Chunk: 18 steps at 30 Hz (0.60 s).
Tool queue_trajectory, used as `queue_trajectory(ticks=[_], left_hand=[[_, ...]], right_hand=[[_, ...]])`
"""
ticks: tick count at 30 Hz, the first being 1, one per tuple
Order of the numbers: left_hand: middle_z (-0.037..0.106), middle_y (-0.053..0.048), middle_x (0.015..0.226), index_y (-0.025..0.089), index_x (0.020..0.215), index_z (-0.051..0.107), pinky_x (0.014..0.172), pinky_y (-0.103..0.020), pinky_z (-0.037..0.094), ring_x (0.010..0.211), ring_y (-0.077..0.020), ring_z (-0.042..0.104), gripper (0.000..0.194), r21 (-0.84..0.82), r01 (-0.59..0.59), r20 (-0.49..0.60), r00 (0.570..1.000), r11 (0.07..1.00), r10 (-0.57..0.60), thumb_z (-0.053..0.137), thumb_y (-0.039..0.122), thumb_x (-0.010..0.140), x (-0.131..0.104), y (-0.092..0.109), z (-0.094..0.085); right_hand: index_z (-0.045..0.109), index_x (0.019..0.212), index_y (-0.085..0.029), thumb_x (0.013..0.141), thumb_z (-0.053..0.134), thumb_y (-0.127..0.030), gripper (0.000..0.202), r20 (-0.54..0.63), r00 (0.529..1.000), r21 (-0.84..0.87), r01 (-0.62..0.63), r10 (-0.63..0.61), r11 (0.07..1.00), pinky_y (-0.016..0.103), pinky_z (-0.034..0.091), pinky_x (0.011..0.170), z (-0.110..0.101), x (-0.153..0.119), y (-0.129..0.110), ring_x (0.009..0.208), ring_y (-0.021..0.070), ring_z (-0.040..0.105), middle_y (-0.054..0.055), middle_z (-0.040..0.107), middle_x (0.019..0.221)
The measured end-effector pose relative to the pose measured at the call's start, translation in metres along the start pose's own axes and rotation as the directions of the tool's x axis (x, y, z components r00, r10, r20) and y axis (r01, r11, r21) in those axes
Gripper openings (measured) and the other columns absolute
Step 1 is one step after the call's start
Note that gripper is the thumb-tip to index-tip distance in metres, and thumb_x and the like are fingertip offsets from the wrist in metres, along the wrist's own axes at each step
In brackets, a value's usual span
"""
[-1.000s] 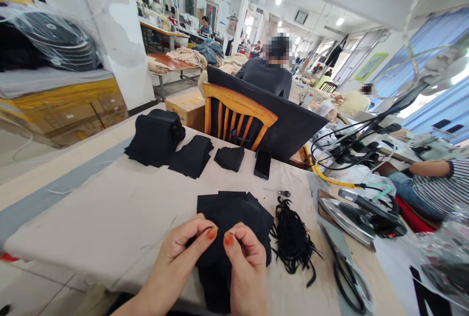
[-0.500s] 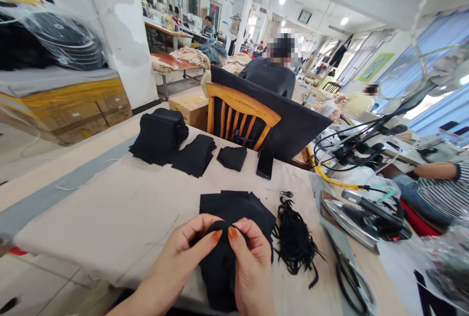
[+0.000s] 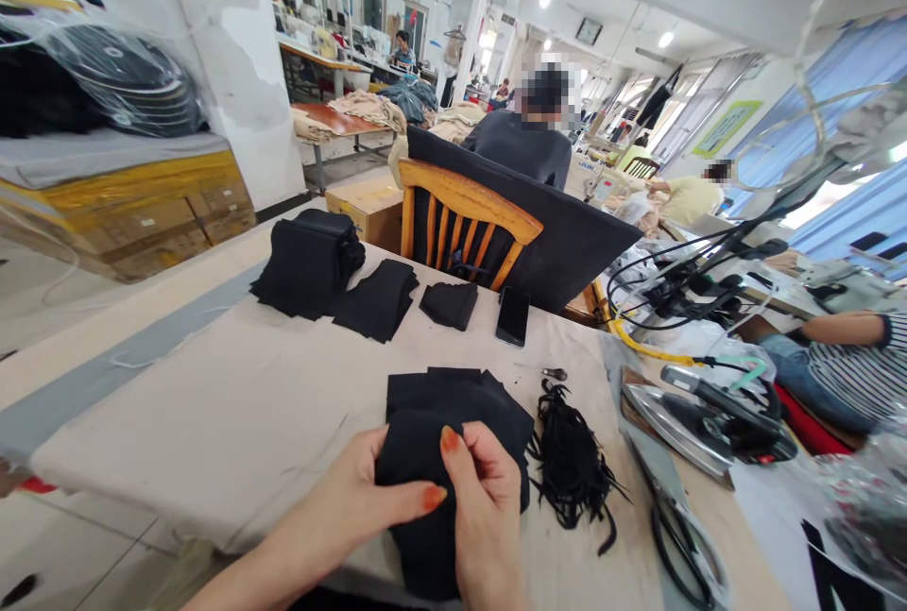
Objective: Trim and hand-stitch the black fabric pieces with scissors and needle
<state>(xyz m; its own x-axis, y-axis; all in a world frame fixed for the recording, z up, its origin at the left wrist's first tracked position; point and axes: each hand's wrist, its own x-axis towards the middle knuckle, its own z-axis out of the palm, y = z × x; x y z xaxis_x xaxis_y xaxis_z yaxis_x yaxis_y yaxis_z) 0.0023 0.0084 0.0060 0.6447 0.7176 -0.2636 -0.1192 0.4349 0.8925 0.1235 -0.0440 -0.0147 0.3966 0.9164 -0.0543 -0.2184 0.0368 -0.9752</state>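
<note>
A black fabric piece (image 3: 418, 460) is held up between both hands near the table's front edge. My left hand (image 3: 368, 493) grips its left side, thumb lying across the front and the other fingers hidden behind the cloth. At its upper right edge, my right hand (image 3: 486, 498) pinches the fabric between thumb and bent fingers. Just behind lies a fanned pile of black fabric pieces (image 3: 496, 408), partly covered by the held one. A tangle of black fabric strips (image 3: 573, 460) rests to the right of my right hand.
Large scissors (image 3: 676, 526) and an iron (image 3: 680, 427) lie on the right. A small dark-handled tool (image 3: 555, 374) and a phone (image 3: 512, 316) are farther back. Black fabric stacks (image 3: 312, 262) stand along the far edge, before a wooden chair (image 3: 468, 205). A person in a striped top sits right.
My left hand has moved slightly down and left, its thumb sliding lower and away from the right thumb. More of the fabric's front now shows, standing higher between the hands.
</note>
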Motion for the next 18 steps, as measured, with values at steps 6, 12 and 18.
queue_trajectory(ticks=[6,12,18], left_hand=[[0.07,0.003,0.068,0.019,0.075,0.074,0.065,-0.022,0.045,0.066,-0.0135,0.059,0.01,-0.025,-0.034,-0.062,0.998,0.999,0.033,0.073,0.029,0.076,0.0,0.0,-0.006],[0.071,0.003,0.062,0.018,0.066,0.074,0.059,-0.019,0.046,0.059,-0.0118,0.059,0.015,-0.179,-0.128,-0.306,0.95,0.975,0.069,0.079,0.032,0.071,0.0,-0.004,-0.008],[0.071,0.002,0.056,0.018,0.065,0.075,0.052,-0.017,0.048,0.055,-0.0118,0.062,0.021,-0.375,-0.183,-0.462,0.887,0.909,-0.012,0.088,0.031,0.057,0.003,0.0,-0.003]], right_hand=[[0.054,0.081,-0.02,0.087,0.056,-0.045,0.025,0.129,0.991,-0.122,-0.006,0.022,0.993,0.023,0.034,0.059,0.0,-0.001,-0.012,0.064,0.0112,0.037,-0.003,0.045,0.071],[0.047,0.061,-0.019,0.084,0.056,-0.04,0.032,0.179,0.983,-0.32,0.032,0.028,0.947,0.023,0.027,0.053,-0.006,-0.011,-0.001,0.055,0.0101,0.032,-0.006,0.036,0.056],[0.053,0.073,-0.02,0.081,0.058,-0.029,0.013,0.118,0.993,-0.339,0.028,0.012,0.941,0.023,0.035,0.057,-0.006,-0.013,0.003,0.062,0.0117,0.043,-0.003,0.049,0.067]])
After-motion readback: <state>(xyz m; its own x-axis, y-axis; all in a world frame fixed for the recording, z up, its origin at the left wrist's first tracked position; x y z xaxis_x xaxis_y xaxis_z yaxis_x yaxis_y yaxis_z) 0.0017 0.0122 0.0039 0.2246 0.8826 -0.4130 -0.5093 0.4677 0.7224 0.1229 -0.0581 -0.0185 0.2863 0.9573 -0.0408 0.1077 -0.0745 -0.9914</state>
